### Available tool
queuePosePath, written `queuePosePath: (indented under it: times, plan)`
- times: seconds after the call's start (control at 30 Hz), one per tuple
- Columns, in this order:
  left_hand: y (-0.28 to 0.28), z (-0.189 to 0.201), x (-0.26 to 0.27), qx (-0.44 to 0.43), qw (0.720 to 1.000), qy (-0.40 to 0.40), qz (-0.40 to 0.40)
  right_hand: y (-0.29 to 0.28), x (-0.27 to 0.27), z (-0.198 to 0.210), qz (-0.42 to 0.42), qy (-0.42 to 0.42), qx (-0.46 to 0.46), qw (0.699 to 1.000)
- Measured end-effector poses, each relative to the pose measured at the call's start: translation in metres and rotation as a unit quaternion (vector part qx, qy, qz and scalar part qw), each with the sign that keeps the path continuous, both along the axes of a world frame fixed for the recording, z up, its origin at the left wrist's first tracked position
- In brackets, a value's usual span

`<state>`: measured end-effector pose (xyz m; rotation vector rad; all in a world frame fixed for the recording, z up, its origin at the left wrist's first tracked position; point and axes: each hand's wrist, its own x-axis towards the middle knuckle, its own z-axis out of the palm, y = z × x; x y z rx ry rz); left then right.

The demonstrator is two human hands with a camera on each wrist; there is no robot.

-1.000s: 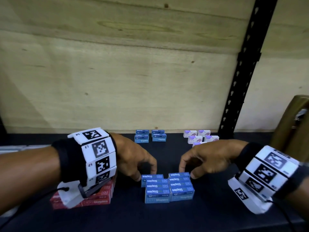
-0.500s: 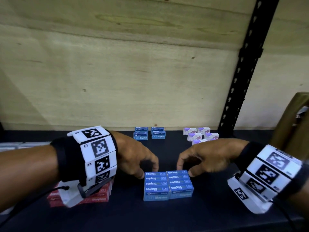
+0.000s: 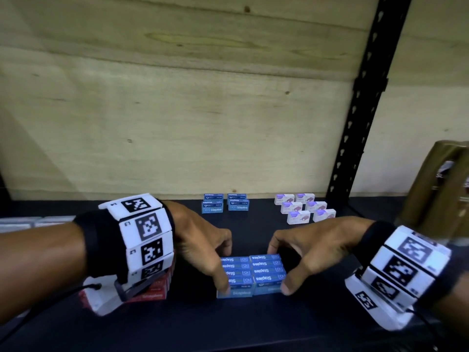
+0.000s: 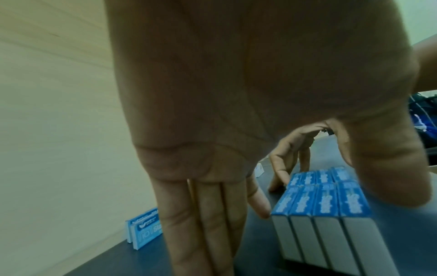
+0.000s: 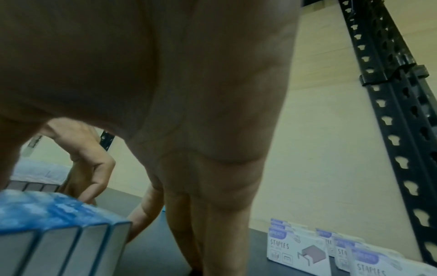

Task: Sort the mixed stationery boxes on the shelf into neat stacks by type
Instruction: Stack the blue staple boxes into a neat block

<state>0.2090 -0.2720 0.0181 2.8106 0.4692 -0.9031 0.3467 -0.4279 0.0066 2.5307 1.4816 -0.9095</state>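
A block of blue staple boxes lies in two side-by-side columns on the dark shelf. My left hand pinches its left column, thumb at the near corner and fingers at the far edge. My right hand grips the right column the same way, thumb near and fingertips far. The wrist views show the block's grey ends and blue top. Further blue staple boxes and white staple boxes stand in rows at the back.
Red staple boxes lie under my left wrist. A black perforated upright rises at the right before the plywood back wall. A brown box stands far right. Pale boxes lie at the far left.
Both thumbs have slid from the block's far corners to its near corners, so each hand now spans its column front to back. The two columns sit more evenly together.
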Motion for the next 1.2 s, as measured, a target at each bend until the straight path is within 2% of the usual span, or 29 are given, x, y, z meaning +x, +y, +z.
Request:
queuePosePath:
  times: [0.23,0.37,0.7,0.9,1.0,1.1,1.2]
  plan:
    - [-0.015,-0.006,-0.003,0.098,0.995,0.000,-0.026,-0.001,-0.014,-0.003,0.012,-0.064,-0.011,0.998]
    - [-0.021,-0.005,-0.005,0.115,0.993,-0.004,-0.031,-0.002,-0.015,-0.005,0.012,-0.069,-0.002,0.998]
    - [-0.019,-0.007,-0.002,0.099,0.995,-0.004,-0.024,0.000,-0.013,-0.005,0.011,-0.061,-0.009,0.998]
    - [0.006,0.003,0.006,-0.021,1.000,0.011,0.011,0.009,0.000,0.004,-0.017,-0.046,0.000,0.999]
    - [0.027,0.008,0.016,-0.054,0.997,-0.031,0.047,0.023,0.015,0.007,-0.046,-0.065,0.056,0.995]
    - [0.055,0.010,0.031,-0.015,0.995,-0.082,0.053,0.041,0.031,0.008,-0.041,-0.089,0.079,0.992]
    - [0.075,0.011,0.045,0.050,0.992,-0.096,0.059,0.061,0.044,0.011,-0.029,-0.099,0.079,0.992]
